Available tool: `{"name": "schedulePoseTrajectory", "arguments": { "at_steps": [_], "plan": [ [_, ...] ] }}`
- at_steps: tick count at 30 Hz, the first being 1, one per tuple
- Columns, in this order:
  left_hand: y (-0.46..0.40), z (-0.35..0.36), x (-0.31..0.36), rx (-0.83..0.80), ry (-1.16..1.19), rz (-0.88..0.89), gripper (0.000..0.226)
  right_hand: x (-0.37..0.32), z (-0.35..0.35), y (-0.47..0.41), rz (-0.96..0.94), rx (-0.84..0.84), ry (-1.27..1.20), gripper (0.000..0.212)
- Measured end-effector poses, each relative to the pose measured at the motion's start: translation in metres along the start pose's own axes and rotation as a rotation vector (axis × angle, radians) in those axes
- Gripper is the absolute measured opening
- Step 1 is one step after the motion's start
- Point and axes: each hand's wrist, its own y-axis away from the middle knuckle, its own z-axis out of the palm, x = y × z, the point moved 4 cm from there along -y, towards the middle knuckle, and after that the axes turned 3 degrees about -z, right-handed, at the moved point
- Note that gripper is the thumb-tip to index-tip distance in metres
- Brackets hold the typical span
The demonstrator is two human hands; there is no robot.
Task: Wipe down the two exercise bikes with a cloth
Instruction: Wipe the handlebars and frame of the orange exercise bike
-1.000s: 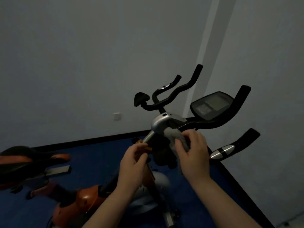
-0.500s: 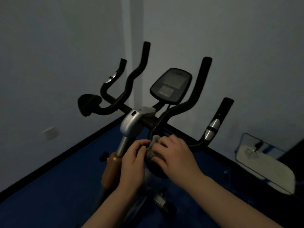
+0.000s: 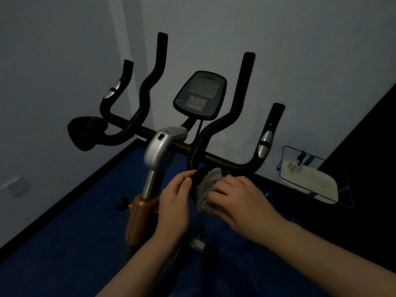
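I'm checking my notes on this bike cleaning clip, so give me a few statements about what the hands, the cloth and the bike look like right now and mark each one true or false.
1. The right hand presses a grey cloth against a black pad under the handlebar. True.
2. The left hand grips the console. False: it holds the edge of the same black pad, well below the console.
3. The console screen is lit with numbers. False: it looks blank and dim.
4. The floor is blue. True.
5. The cloth is draped over the silver stem cover. False: the cover is bare.
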Motion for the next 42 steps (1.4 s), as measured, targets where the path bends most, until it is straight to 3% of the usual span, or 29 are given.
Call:
{"name": "schedulePoseTrajectory", "arguments": {
  "at_steps": [5,10,12,15,17,19,22,25,30,35,40,42],
  "plan": [
    [-0.003,-0.001,-0.005,0.010,-0.026,0.037,0.029,-0.005,-0.001,-0.024,0.385,0.141,-0.085,0.019],
    [-0.003,0.002,-0.001,0.014,-0.093,0.057,0.019,-0.015,-0.002,0.006,0.135,0.007,0.015,0.018],
    [-0.010,0.003,0.003,0.011,-0.265,0.082,0.014,-0.003,-0.014,0.004,0.193,0.101,0.010,0.021],
    [-0.022,0.007,0.008,0.082,-0.515,0.110,0.022,0.019,-0.027,-0.025,0.446,0.289,-0.166,0.015],
    [-0.026,0.015,0.006,0.092,-0.783,0.133,0.020,0.022,-0.013,-0.046,0.507,0.186,-0.206,0.016],
    [-0.023,0.021,0.006,0.129,-0.897,0.181,0.015,0.020,0.007,-0.051,0.551,0.122,-0.204,0.021],
    [-0.021,0.025,0.011,0.166,-0.885,0.255,0.030,0.018,0.017,-0.030,0.653,0.155,-0.197,0.020],
    [-0.025,0.024,0.004,0.227,-0.923,0.291,0.030,0.013,0.020,-0.002,0.732,0.165,-0.167,0.020],
    [-0.024,0.024,-0.003,0.292,-0.780,0.285,0.037,0.035,0.021,-0.030,0.756,0.009,-0.343,0.027],
    [-0.026,0.023,-0.005,0.302,-0.727,0.281,0.036,0.016,0.019,0.001,0.844,0.190,-0.319,0.027],
    [-0.025,0.024,-0.007,0.309,-0.709,0.292,0.034,0.035,0.023,-0.023,0.883,0.026,-0.316,0.040],
    [-0.025,0.024,-0.007,0.319,-0.705,0.289,0.035,0.035,0.024,-0.032,0.903,0.052,-0.349,0.040]
  ]
}}
